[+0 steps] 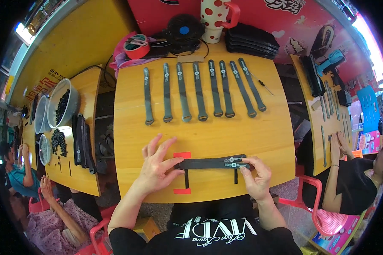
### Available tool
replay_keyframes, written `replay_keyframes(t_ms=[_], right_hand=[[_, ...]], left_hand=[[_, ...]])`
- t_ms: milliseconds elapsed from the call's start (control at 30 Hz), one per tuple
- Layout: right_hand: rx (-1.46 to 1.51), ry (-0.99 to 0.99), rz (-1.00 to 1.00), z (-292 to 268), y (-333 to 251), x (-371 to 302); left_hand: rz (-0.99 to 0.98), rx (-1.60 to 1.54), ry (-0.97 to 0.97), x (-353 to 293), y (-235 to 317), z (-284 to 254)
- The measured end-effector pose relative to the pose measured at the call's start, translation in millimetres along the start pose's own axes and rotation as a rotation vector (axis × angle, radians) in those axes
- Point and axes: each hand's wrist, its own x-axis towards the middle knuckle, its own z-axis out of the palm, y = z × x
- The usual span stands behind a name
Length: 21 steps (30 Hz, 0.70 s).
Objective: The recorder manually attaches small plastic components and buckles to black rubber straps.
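Note:
Near the table's front edge, black straps [204,163] lie crosswise between my hands. They overlap at the left and fan slightly apart at the right, where two light printed ends show. My left hand [156,168] pinches their left end between thumb and index finger, the other fingers spread. At the right end, my right hand [258,174] grips them with thumb and fingertips. Under the straps are a red tape mark [182,191] and a thin black strip [236,176]. Beyond my hands, several similar dark straps [197,91] lie side by side, pointing away from me.
A thin black-handled tool [261,83] rests beside the rightmost strap. Along the back stand a small black fan [184,30], a spotted tumbler [212,21], stacked black pouches [252,40] and a tape roll [136,46]. People work at side tables; plastic tubs [63,102] stand left.

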Motion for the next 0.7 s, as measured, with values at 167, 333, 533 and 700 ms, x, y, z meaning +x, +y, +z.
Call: replay_keyframes(t_ms=[167, 333, 533, 700], right_hand=[[-0.024, -0.003, -0.095, -3, 6, 1], [-0.259, -0.107, -0.632, -7, -19, 0], [-0.127, -0.185, -0.594, 11, -27, -3], [-0.166, -0.157, -0.348, 8, -16, 11]], left_hand=[[-0.006, 0.105, 0.027, 3, 4, -1], [0.031, 0.194, -0.020, 6, 25, 0], [0.293, -0.192, -0.093, 33, 60, 30], [0.433, -0.281, -0.094, 45, 43, 48]])
